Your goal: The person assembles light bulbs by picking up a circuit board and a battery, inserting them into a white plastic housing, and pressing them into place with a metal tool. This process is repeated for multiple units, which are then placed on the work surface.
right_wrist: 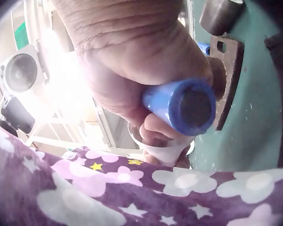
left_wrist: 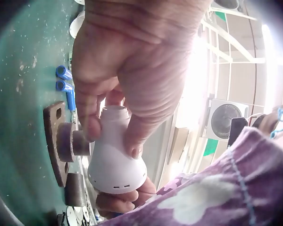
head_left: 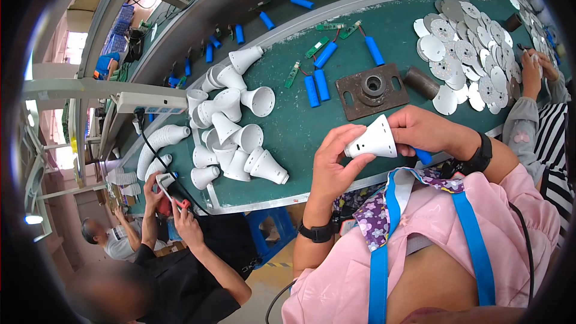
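My left hand (head_left: pixel 333 161) grips a white cone-shaped lamp housing (head_left: pixel 374 138) near its narrow neck, thumb on one side and fingers on the other. Small slots run along the housing's wide rim, as the left wrist view shows. At that wide end is my right hand (head_left: pixel 427 129), its fingertips at the opening. A blue cylindrical battery (right_wrist: pixel 164 101) is held in the curl of the right hand, one end sticking out toward the wrist camera. The inside of the housing is mostly hidden by the fingers.
Beyond my hands lies a brown metal fixture (head_left: pixel 354 93) with a round socket, beside a dark metal cylinder (head_left: pixel 422 83). White housings (head_left: pixel 225 126) stand piled at left, round white plates (head_left: pixel 432 48) at right. Blue batteries (head_left: pixel 326 55) with green boards lie behind. People work on both sides.
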Tool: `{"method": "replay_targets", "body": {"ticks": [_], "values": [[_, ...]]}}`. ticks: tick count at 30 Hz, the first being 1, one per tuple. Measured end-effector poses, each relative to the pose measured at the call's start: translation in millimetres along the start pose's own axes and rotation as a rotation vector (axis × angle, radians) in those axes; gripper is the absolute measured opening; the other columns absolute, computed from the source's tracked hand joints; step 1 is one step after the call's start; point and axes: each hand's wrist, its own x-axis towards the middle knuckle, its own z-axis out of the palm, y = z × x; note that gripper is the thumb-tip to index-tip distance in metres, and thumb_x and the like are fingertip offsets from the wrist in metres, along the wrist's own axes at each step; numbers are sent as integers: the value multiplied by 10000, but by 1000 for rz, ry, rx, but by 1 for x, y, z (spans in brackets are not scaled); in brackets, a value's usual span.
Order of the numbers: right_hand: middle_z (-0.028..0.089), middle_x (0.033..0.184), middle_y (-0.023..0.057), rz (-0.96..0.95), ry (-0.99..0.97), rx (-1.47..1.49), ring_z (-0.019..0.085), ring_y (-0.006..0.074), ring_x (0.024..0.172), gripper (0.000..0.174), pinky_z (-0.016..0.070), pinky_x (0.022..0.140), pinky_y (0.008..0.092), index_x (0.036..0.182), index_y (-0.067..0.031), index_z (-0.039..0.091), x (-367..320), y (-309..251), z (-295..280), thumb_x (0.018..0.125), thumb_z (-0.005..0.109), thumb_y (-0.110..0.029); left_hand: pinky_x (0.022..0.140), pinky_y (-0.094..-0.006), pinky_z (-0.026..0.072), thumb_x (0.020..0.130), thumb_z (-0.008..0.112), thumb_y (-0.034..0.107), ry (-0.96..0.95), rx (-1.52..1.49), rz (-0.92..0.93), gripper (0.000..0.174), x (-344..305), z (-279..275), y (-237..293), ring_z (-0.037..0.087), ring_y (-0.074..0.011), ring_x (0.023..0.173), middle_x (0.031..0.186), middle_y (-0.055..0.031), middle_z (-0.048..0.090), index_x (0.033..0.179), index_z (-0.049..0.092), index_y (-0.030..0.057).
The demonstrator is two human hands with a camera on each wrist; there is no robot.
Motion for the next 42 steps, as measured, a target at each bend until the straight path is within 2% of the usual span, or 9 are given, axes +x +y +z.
{"method": "replay_targets", "body": {"ticks": [3,7,9,29,32,35,37,40,42], "values": [[549,644,-7,2,24,-3,484,45,524,229,392,458,188,842,-27,602,1,-2,4,886,478,-215,813,-261,444,692,680,-36,-26,-7,-12,434,-1,-1,1,512,-167,999,1119,-102,479,1105,549,-15],[544,644,-10,-23,43,-86,481,42,529,221,389,462,187,865,-37,605,1,-6,7,892,466,-207,811,-262,445,691,682,-34,-41,37,23,434,-1,-1,-2,516,-167,996,1122,-102,479,1104,550,-15],[541,644,-11,-31,34,-46,479,42,528,223,386,462,188,878,-37,604,1,-3,5,894,463,-210,803,-270,452,673,715,15,13,-45,-16,443,-1,1,1,530,-180,993,1097,-98,515,1093,576,33],[538,647,-10,-34,14,107,477,44,517,229,382,476,178,881,-40,599,-4,-4,4,899,472,-230,764,-248,475,677,713,1,-4,-77,1,445,3,-2,9,529,-152,970,1097,-83,495,1098,574,37],[541,657,-10,-114,-35,162,480,46,527,230,387,483,181,879,-41,597,-2,0,4,898,468,-231,751,-238,474,673,714,-5,-11,-92,-2,451,2,-5,8,527,-140,949,1081,-76,486,1100,577,39],[536,657,-12,-37,-39,256,472,48,528,229,387,488,189,879,-42,595,-3,-1,4,888,475,-237,737,-232,472,668,715,-11,-21,-99,-12,460,2,-7,7,521,-131,932,1071,-70,473,1105,578,36],[531,661,-13,-159,-101,206,464,48,538,222,381,489,199,878,-37,591,-2,3,-1,870,498,-238,730,-231,471,666,716,-12,-17,-107,-37,466,2,-5,7,517,-128,925,1071,-68,465,1109,577,35],[530,673,-15,-176,25,-71,458,43,549,220,369,484,202,907,-34,597,-1,-5,6,860,514,-233,738,-231,439,716,662,-21,17,-33,5,434,2,-3,5,512,-126,906,1123,-77,441,1136,550,-2],[539,689,-5,-168,41,-55,470,52,577,224,379,505,212,935,-30,599,0,-7,7,855,521,-225,733,-252,472,795,583,9,12,-142,-106,469,2,-10,5,530,-132,872,1137,-85,422,1245,450,11]]}}
